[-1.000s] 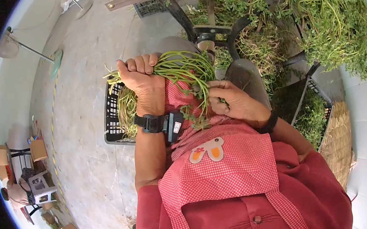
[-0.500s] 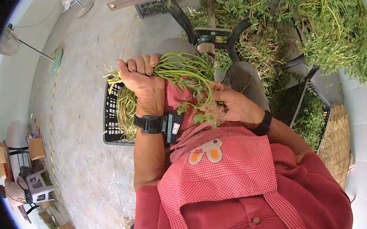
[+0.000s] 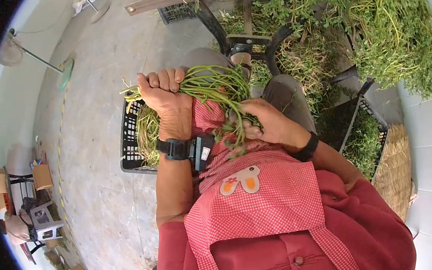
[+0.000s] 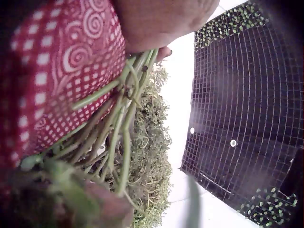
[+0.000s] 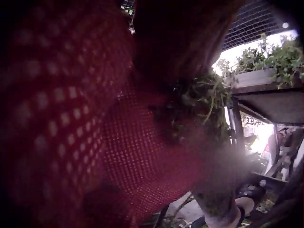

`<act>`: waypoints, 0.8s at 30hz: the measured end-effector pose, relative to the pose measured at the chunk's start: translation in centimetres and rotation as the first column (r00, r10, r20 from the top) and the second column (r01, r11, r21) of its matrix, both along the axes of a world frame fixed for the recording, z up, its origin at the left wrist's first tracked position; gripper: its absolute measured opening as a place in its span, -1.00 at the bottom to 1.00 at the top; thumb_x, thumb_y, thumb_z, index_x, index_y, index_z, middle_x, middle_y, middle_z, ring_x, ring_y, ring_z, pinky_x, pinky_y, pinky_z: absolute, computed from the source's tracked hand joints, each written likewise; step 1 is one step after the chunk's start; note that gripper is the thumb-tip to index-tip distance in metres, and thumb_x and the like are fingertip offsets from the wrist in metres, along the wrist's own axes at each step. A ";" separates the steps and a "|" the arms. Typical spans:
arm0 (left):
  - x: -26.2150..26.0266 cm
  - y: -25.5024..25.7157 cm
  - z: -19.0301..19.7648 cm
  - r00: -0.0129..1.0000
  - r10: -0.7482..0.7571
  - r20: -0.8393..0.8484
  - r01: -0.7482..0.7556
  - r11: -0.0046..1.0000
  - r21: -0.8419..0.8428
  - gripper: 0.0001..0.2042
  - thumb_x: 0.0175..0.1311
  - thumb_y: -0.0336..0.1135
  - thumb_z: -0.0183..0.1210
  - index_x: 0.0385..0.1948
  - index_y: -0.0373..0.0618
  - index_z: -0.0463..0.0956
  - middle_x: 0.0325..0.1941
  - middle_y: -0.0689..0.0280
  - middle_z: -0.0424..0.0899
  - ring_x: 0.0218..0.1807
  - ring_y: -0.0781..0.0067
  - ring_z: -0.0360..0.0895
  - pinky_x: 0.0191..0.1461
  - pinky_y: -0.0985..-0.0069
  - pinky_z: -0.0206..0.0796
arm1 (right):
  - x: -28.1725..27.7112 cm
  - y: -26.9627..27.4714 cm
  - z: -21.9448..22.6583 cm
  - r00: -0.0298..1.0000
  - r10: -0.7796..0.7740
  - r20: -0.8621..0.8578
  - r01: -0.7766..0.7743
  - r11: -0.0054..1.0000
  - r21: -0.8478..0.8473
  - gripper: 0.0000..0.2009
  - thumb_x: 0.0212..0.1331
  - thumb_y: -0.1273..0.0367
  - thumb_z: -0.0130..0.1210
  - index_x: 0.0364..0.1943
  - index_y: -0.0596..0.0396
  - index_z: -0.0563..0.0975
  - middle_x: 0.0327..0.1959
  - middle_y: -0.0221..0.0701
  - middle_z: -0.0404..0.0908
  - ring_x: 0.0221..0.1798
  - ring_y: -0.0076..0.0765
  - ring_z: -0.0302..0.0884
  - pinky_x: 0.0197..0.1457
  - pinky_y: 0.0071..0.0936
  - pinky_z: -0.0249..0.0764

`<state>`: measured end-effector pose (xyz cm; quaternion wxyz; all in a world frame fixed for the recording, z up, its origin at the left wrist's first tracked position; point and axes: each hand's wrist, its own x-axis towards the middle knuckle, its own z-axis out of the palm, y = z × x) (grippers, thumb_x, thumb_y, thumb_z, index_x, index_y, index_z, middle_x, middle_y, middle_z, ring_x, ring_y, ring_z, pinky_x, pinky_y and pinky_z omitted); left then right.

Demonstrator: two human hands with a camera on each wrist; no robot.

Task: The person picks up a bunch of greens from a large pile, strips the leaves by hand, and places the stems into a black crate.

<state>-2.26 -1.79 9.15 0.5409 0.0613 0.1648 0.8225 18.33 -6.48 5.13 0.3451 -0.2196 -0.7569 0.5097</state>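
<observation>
In the head view the left hand (image 3: 164,93) grips a bundle of green stems (image 3: 210,82) above the lap, its fingers curled round them; the cut-looking ends stick out on its far side. The right hand (image 3: 270,121) pinches the leafy end of the bundle (image 3: 234,133) over the red checked apron (image 3: 255,200). Stems (image 4: 118,114) run down from the left hand (image 4: 164,23) in the left wrist view, with blurred fingers low in that picture. The right wrist view is dark; the right hand (image 5: 185,38) shows only as a shadowed shape above leaves (image 5: 204,99).
Black crate (image 3: 130,139) with stems stands beyond the left forearm. Piled greens (image 3: 390,24) cover a raised surface at upper right, its frame (image 3: 208,21) below. Another crate (image 3: 363,139) with greens stands at the right beside a straw mat (image 3: 393,168). Boxes and a stool (image 3: 46,221) are far left.
The right hand shifted down with loosened, spread fingers, then closed round the leafy end slightly further left. The left hand has kept its grip on the stems, almost in place.
</observation>
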 end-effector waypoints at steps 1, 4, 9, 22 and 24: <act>0.0 0.0 0.0 1.000 0.000 0.000 0.000 1.000 0.000 -0.54 0.37 -0.03 -0.34 -0.80 0.08 -0.02 -0.86 0.48 -0.13 -0.77 0.55 -0.16 -0.63 0.54 -0.07 | 0.2 0.1 -0.3 0.991 0.009 -0.137 -0.081 0.845 -0.529 -0.83 0.18 0.30 -0.03 -0.29 0.09 0.47 -0.59 -0.54 0.38 -0.67 -0.68 0.17 -0.62 -0.67 0.16; -0.1 0.0 -0.3 0.999 -0.014 -0.053 0.014 1.000 -0.001 -0.54 0.37 -0.03 -0.34 -0.80 0.08 -0.02 -0.86 0.48 -0.13 -0.78 0.55 -0.16 -0.63 0.54 -0.07 | -0.2 -0.2 -0.1 0.989 -0.109 -0.096 -0.026 0.516 -0.856 -0.80 0.16 0.30 -0.06 -0.29 0.15 0.47 -0.64 -0.54 0.35 -0.69 -0.65 0.16 -0.62 -0.64 0.16; 0.3 -0.2 0.1 0.997 -0.011 -0.074 0.011 1.000 -0.012 -0.55 0.37 -0.03 -0.33 -0.80 0.08 -0.01 -0.86 0.48 -0.12 -0.79 0.55 -0.16 -0.64 0.56 -0.07 | -1.2 0.7 -1.8 0.860 -0.419 0.290 0.505 0.777 -0.375 -0.78 0.14 0.27 -0.06 -0.37 0.17 0.45 -0.74 -0.56 0.19 -0.71 -0.69 0.07 -0.66 -0.64 0.02; -0.1 0.2 -0.1 1.000 -0.004 -0.009 0.004 1.000 0.008 -0.56 0.38 0.00 -0.33 -0.75 0.06 0.01 -0.84 0.48 -0.15 -0.77 0.54 -0.22 -0.64 0.53 -0.14 | 2.1 -1.5 -0.3 0.991 -0.098 -0.094 0.032 0.838 -0.544 -0.75 0.32 0.19 -0.13 -0.42 0.03 0.34 -0.51 -0.54 0.36 -0.66 -0.71 0.14 -0.70 -0.71 -0.04; -0.1 0.1 -0.2 1.000 0.001 -0.006 -0.001 1.000 0.010 -0.56 0.38 0.00 -0.33 -0.75 0.06 0.02 -0.84 0.48 -0.14 -0.77 0.53 -0.21 -0.64 0.54 -0.13 | 1.8 -1.4 -0.9 0.966 -0.108 -0.234 -0.162 0.452 -0.877 -0.80 0.28 0.22 -0.05 -0.36 0.03 0.37 -0.49 -0.55 0.39 -0.64 -0.72 0.17 -0.70 -0.72 -0.04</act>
